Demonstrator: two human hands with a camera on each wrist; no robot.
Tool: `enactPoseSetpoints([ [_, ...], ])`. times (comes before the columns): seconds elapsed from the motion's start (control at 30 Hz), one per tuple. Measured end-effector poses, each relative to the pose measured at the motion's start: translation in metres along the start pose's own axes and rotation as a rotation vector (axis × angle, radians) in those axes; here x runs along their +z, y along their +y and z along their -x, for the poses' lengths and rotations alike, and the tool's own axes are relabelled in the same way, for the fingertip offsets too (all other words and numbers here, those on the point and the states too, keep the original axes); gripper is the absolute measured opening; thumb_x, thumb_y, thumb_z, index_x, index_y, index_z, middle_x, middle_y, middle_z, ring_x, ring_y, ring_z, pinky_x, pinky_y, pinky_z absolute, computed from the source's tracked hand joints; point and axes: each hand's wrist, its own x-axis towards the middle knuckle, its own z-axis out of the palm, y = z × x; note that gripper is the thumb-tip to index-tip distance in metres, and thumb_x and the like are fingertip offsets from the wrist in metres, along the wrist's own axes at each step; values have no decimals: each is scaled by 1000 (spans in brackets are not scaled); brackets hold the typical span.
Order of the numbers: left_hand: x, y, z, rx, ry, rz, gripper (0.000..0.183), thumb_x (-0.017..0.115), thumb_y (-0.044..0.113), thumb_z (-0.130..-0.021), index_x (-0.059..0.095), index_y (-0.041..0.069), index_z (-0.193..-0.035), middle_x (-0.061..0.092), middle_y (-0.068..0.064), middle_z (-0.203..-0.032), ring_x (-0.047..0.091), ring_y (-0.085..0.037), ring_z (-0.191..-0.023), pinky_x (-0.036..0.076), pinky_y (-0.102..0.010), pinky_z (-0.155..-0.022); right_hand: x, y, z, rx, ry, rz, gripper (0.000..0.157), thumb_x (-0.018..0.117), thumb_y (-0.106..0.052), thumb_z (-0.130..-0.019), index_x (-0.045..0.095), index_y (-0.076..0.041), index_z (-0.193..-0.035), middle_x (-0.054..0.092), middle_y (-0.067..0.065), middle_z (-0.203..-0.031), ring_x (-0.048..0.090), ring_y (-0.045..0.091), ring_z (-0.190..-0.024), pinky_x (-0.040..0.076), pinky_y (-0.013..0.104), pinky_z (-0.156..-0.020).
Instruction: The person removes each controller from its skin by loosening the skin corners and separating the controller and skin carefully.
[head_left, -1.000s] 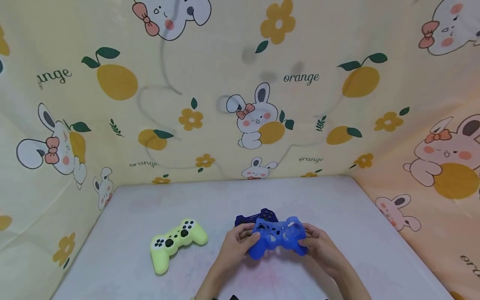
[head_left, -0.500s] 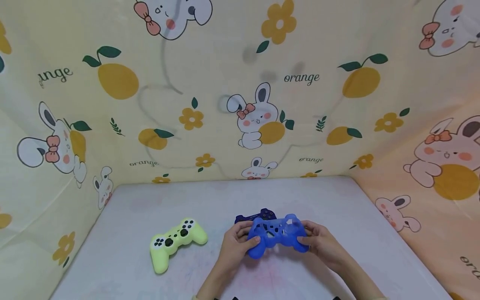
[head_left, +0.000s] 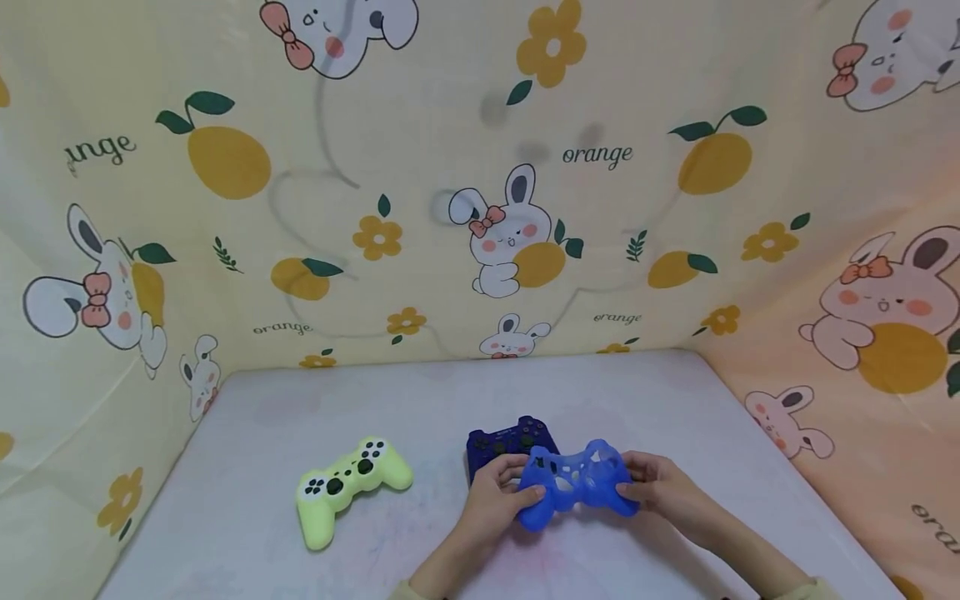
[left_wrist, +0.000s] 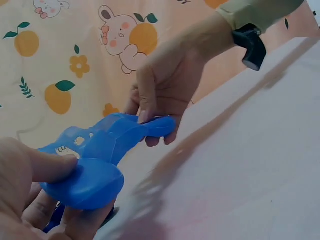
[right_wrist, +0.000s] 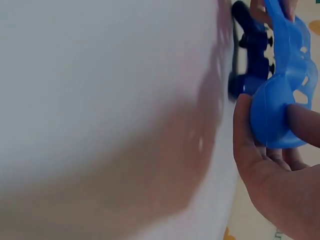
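Observation:
Both hands hold a blue silicone controller cover (head_left: 577,482) above the table. It is thin and hollow, with cut-out holes across its face. The left hand (head_left: 495,498) grips its left handle, thumb on top and fingers beneath, as the left wrist view also shows. At the other handle the right hand (head_left: 660,487) pinches the cover (right_wrist: 275,112) between thumb and fingers. Behind the cover a dark blue game controller (head_left: 504,442) lies on the table, partly hidden by the left hand and the cover.
A pale yellow-green game controller (head_left: 351,485) with black sticks lies to the left on the white table (head_left: 360,392). Patterned cloth walls (head_left: 420,167) with bunnies and oranges enclose the back and both sides.
Both hands have shifted right and slightly lower with the blue cover. More of the dark blue controller shows behind it now. The yellow-green controller stays in place.

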Motion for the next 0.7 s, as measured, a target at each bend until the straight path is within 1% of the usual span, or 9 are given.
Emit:
enactPoseSetpoints([
  [0.1, 5, 1, -1, 3, -21, 2, 44, 76, -2, -83, 58, -5, -123, 67, -11, -109, 67, -25, -95, 53, -37, -84, -9, -1, 0, 12, 2, 4, 44, 65, -8, -94, 47, 11, -129, 62, 17, -118, 59, 25, -103, 52, 38, -84],
  [0.2, 9, 2, -5, 2, -43, 11, 45, 77, 2, -84, 58, -4, -125, 67, -11, -111, 66, -25, -97, 53, -37, -84, -14, -2, 0, 16, -13, 3, 44, 64, -8, -94, 46, 12, -129, 61, 18, -119, 59, 25, -104, 51, 38, -85],
  [0.37, 14, 3, -10, -39, -84, 36, 47, 75, 7, -86, 57, -1, -128, 66, -11, -113, 67, -25, -97, 55, -39, -80, -22, -3, 5, 18, 3, -20, 46, 62, -5, -95, 43, 15, -131, 60, 21, -124, 60, 24, -106, 51, 39, -88],
  [0.47, 17, 2, -12, -52, -86, 40, 47, 74, 7, -87, 56, -1, -129, 66, -10, -114, 67, -25, -96, 55, -39, -78, -28, -1, 7, 16, 12, -39, 45, 62, -4, -95, 44, 15, -131, 60, 20, -124, 60, 23, -105, 51, 39, -88],
  [0.6, 25, 0, -15, -21, -57, 14, 44, 75, 3, -85, 59, -2, -126, 66, -10, -112, 68, -24, -93, 54, -36, -81, -37, 2, 9, 18, 4, -49, 43, 61, -4, -95, 45, 15, -130, 61, 19, -121, 60, 23, -104, 51, 39, -88],
  [0.7, 34, -2, -16, 25, -36, -56, 41, 76, 2, -83, 61, 0, -121, 67, -8, -109, 68, -20, -87, 54, -32, -80, -45, 6, 11, 26, 7, -48, 42, 61, -4, -95, 45, 15, -130, 61, 18, -121, 60, 23, -104, 51, 39, -88],
])
